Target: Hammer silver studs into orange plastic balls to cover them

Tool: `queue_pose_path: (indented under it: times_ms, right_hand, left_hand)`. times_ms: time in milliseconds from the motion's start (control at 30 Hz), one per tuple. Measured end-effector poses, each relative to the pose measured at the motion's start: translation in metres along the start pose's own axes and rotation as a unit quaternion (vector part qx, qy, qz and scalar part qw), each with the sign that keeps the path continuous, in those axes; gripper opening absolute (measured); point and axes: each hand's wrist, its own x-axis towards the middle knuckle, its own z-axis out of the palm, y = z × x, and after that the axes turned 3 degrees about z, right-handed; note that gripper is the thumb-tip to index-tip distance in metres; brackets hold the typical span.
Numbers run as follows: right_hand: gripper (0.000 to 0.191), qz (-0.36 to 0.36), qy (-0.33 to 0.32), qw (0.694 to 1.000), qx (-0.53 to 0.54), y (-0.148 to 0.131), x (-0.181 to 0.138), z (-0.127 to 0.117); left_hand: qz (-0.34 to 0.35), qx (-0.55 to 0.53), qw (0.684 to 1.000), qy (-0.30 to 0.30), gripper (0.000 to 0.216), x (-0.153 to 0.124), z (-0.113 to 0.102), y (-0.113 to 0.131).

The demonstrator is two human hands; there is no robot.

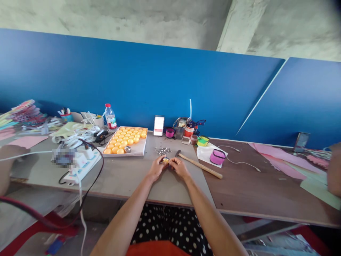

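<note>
My left hand (156, 168) is closed around an orange ball (165, 161), of which only a small part shows, with something silvery on its top. Fingers pinched together, my right hand (179, 167) meets the ball from the other side; whether a small piece is between its fingertips is too small to tell. Just beyond both hands lies a loose pile of small shiny metal pieces (163, 151). A wooden-handled hammer (199, 164) rests to the right, its head near the pile. At the left, a shallow white box (141, 151) holds rows of orange balls (124, 138) and one silver-covered ball (128, 149).
A power strip (86, 165) with cables is at left, near a bottle (110, 117). Along the blue partition (160, 81) stand a phone (159, 125) and small containers. A purple roll (217, 156) sits on white paper. Other people's arms show at both edges.
</note>
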Motion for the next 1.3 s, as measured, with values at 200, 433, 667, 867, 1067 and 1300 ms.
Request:
queue_pose_path:
  times_ms: [200,433,667,867,1067,1300]
  right_hand:
    - [0.017,0.010,0.005,1.000,-0.009,-0.003,0.000,0.000]
    - [0.015,0.006,0.014,1.000,-0.027,-0.002,0.000,0.000]
    - [0.013,0.011,0.039,0.998,-0.048,-0.004,0.000,0.004]
    - [0.012,0.006,0.060,0.996,-0.069,-0.003,-0.001,0.007]
    - [0.013,-0.003,0.087,0.995,-0.048,0.002,0.001,0.007]
    - [0.019,-0.073,0.197,0.976,-0.053,0.003,-0.001,0.001]
  left_hand:
    - [0.010,0.015,1.000,-0.003,0.038,0.002,-0.002,-0.003]
    - [0.031,0.076,0.997,-0.017,0.043,0.003,-0.004,-0.005]
    - [0.058,0.142,0.988,-0.005,0.042,0.000,-0.002,0.000]
    - [0.071,0.164,0.984,-0.004,0.039,0.000,-0.003,0.001]
    - [0.035,0.083,0.996,-0.012,0.037,0.000,-0.001,-0.002]
    - [-0.025,-0.038,0.999,0.013,0.035,-0.002,0.007,0.002]
